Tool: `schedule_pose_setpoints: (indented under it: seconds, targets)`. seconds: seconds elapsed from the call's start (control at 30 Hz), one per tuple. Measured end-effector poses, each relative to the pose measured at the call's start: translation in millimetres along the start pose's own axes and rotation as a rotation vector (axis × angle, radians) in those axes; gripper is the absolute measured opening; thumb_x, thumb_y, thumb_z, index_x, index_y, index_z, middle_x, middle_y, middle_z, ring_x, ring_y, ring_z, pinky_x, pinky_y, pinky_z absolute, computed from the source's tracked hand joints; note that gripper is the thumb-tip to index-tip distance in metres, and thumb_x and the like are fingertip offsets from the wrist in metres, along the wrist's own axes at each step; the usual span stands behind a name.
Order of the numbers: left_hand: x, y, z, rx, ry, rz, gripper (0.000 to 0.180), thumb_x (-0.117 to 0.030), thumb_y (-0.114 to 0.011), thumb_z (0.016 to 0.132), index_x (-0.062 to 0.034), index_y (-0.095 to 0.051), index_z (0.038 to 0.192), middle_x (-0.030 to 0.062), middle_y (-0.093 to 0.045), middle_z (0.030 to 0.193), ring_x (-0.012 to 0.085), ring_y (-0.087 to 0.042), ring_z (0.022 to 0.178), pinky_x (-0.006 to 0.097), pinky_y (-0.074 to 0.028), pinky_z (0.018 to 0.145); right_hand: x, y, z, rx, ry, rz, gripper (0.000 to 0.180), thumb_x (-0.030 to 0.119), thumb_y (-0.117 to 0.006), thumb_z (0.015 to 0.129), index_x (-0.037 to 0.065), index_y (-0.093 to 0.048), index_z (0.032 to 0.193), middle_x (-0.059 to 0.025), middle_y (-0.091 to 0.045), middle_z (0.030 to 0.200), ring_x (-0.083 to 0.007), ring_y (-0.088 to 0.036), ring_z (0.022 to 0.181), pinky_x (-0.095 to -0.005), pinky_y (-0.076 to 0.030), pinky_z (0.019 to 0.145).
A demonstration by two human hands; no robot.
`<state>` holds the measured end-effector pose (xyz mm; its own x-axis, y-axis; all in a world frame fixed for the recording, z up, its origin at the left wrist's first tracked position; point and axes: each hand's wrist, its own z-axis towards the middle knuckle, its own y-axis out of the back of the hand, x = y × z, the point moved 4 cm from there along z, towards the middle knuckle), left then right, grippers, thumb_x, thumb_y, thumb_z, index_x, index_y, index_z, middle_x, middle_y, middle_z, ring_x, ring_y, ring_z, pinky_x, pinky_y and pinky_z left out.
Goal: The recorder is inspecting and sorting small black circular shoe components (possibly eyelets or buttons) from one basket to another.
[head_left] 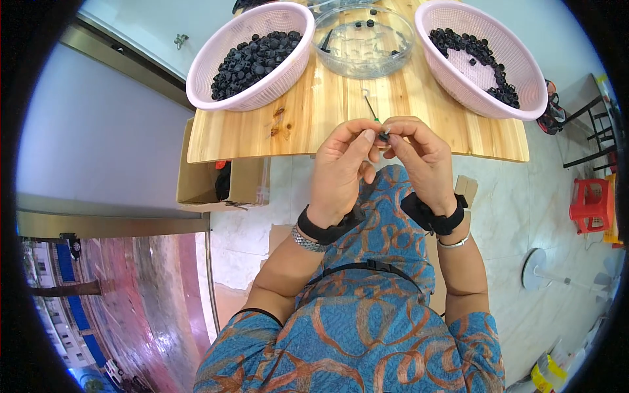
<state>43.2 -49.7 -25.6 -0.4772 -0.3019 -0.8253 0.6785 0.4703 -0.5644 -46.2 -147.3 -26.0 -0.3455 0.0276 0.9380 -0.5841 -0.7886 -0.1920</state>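
My left hand (342, 160) and my right hand (422, 154) meet over the near edge of the wooden table (229, 139). Between their fingertips is a small black piece (384, 137), pinched from both sides and mostly covered by fingers. Just beyond the fingers, a thin dark-shafted tool (371, 108) with a bit of green at its near end points away from me; whether it lies on the wood or is held cannot be made out.
Two pink mesh baskets, left (278, 88) and right (452, 86), hold many small black parts. Between them stands a clear round tray (363, 71) with several black pieces. An open cardboard box (196, 173) sits below the table's left side. A red stool (590, 206) is at far right.
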Motion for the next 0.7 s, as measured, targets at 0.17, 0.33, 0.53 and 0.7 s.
schedule_pose_setpoints:
  seconds: [0.17, 0.33, 0.53, 0.7]
  targets:
    - [6.2, -2.9, 2.2, -0.059, -0.007, -0.014, 0.014, -0.009, -0.053, 0.090, -0.0027, -0.057, 0.102, 0.0029, -0.059, 0.088, 0.0054, -0.055, 0.072, 0.017, -0.045, 0.051, 8.0, -5.1, -1.6, -0.046, 0.185, -0.157, 0.013, -0.003, -0.051, 0.086, -0.003, -0.058, 0.096, -0.0091, -0.058, 0.099, -0.0143, -0.061, 0.081, -0.0227, -0.050, 0.066]
    - [24.0, -6.2, 9.1, -0.125, 0.002, -0.251, 0.016, -0.006, -0.055, 0.088, -0.0019, -0.055, 0.103, 0.0052, -0.060, 0.093, 0.0084, -0.058, 0.077, 0.020, -0.051, 0.065, 11.9, -6.6, 1.5, -0.198, 0.289, -0.498, 0.013, -0.004, -0.052, 0.084, -0.003, -0.058, 0.095, -0.0102, -0.060, 0.091, -0.0152, -0.061, 0.078, -0.0242, -0.049, 0.065]
    - [23.0, -11.0, 9.9, -0.047, 0.038, -0.285, 0.016, -0.003, -0.053, 0.088, -0.0013, -0.054, 0.104, 0.0074, -0.059, 0.097, 0.0114, -0.060, 0.083, 0.025, -0.052, 0.077, -3.7, -0.1, -1.6, -0.286, 0.115, -0.246, 0.011, -0.002, -0.052, 0.085, -0.003, -0.058, 0.094, -0.0106, -0.060, 0.089, -0.0166, -0.060, 0.075, -0.0249, -0.048, 0.064]
    - [23.3, -0.7, 13.0, -0.021, 0.004, -0.173, 0.016, -0.002, -0.054, 0.087, -0.0010, -0.055, 0.103, 0.0075, -0.059, 0.097, 0.0141, -0.060, 0.084, 0.030, -0.051, 0.080, -3.1, -5.6, 2.6, -0.211, 0.196, -0.348, 0.012, 0.001, -0.051, 0.086, -0.003, -0.057, 0.096, -0.0115, -0.059, 0.090, -0.0177, -0.060, 0.074, -0.0264, -0.049, 0.062]
